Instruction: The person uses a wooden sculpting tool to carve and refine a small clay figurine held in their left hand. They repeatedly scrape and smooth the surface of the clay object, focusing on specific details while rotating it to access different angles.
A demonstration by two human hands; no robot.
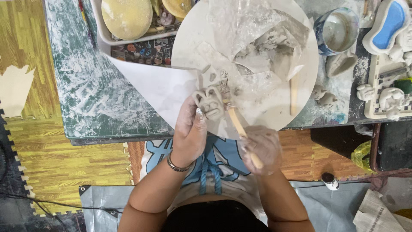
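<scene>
The small grey clay figure [209, 103] looks damp and matt, its surface rough. Touching it, the pale wooden modelling stick [242, 131] is smooth. Beyond the figure, crinkled clear plastic wrap [249, 25] shines glossy over grey clay lumps [268, 49].

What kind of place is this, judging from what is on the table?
Probably a pottery or clay-craft workspace. The left hand holds a small grey clay figure, the right hand a wooden modelling tool, over a round white work board beside a clay-smeared green cutting mat.
</scene>
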